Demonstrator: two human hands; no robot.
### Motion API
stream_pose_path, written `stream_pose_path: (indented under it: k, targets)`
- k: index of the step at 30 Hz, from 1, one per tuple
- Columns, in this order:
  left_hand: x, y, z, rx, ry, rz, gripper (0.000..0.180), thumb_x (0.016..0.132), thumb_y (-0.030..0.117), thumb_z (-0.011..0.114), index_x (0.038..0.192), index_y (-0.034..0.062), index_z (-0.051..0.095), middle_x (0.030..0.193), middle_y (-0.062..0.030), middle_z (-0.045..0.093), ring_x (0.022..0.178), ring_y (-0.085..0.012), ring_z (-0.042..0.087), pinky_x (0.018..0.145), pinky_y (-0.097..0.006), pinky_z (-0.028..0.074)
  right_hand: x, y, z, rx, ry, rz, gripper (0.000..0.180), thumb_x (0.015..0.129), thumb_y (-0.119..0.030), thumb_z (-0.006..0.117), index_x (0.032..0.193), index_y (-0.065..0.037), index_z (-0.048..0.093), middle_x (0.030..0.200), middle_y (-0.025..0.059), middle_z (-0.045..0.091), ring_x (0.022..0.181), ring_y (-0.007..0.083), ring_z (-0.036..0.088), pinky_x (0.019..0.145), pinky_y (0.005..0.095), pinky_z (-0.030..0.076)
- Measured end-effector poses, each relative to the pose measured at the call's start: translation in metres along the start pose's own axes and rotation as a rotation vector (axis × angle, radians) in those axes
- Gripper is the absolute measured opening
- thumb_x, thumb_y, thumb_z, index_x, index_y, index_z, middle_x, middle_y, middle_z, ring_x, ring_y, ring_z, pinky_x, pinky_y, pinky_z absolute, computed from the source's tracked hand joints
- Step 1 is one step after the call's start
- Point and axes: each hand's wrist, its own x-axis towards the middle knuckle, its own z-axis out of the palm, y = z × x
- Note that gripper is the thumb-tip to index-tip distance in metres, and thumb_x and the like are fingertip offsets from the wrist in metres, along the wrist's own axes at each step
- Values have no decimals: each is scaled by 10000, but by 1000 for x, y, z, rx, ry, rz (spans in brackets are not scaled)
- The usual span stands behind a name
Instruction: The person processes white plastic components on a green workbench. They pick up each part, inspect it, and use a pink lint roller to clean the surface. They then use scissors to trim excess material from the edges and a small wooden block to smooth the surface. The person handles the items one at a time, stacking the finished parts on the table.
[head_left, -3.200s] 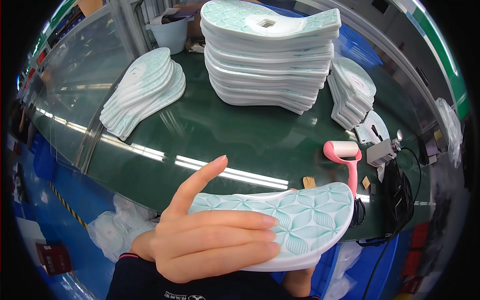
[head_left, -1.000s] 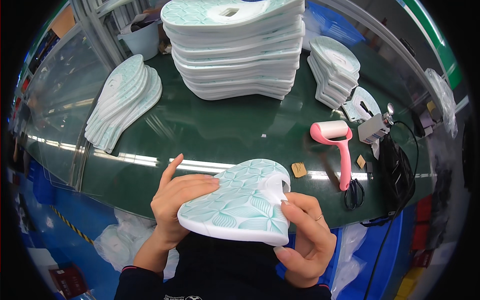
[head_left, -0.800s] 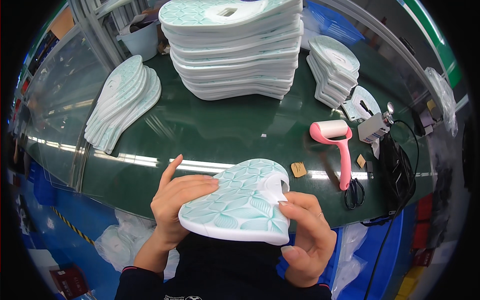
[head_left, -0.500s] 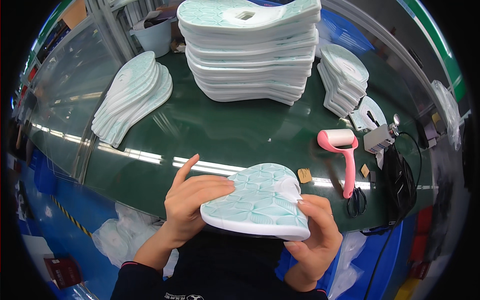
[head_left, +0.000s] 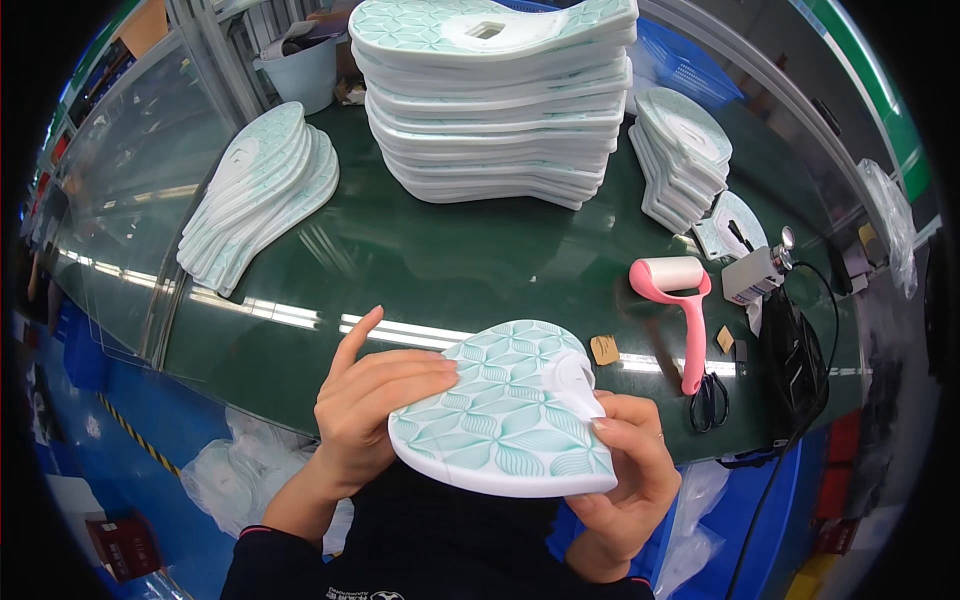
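Observation:
Between my hands, over the near edge of the green table, is a white curved plastic panel (head_left: 495, 420) with a pale green petal pattern and a round recess. My left hand (head_left: 375, 400) grips its left edge, index finger raised off it. At the right edge my right hand (head_left: 625, 460) pinches the panel between thumb and fingers. A tall stack of similar panels (head_left: 490, 120) stands ahead. Fanned piles of them lie at the left (head_left: 260, 200) and right (head_left: 685, 155).
Right of my hands are a pink-handled lint roller (head_left: 690, 320), black scissors (head_left: 709, 402), a white bottle with a metal pump top (head_left: 755, 275), a black bag (head_left: 795, 365) and small tan pieces (head_left: 604, 349). A light blue bucket (head_left: 302, 75) stands at the back left. Blue bins flank me below.
The panel has tilted so that its patterned face shows more fully, its near edge lower. Both hands keep hold of it, and the view has shifted slightly.

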Motion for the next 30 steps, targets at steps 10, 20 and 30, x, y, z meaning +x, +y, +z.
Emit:
stream_pose_path:
  k: [10,20,30]
  targets:
    - [12,17,-6,-352,53,-16,139,708,121,689,803,25,658,784,-123,670,791,-248,655,883,-440,436,3,15,6,-131,-150,85,451,611,-54,750,1046,-23,637,1077,131,553,1033,251,543,898,329,416]
    - [14,20,-17,-211,62,127,83,707,49,657,788,60,644,724,-90,664,707,-212,659,794,-400,488,50,41,-73,-1157,167,-128,395,805,-166,607,1163,-16,534,1156,151,541,1139,311,465,951,361,343]
    - [12,28,-24,-88,62,100,109,701,41,676,783,97,633,707,-71,664,685,-193,657,820,-402,474,57,64,-107,-1039,437,36,420,852,-124,574,1249,-35,469,1094,145,593,981,198,566,812,301,433]
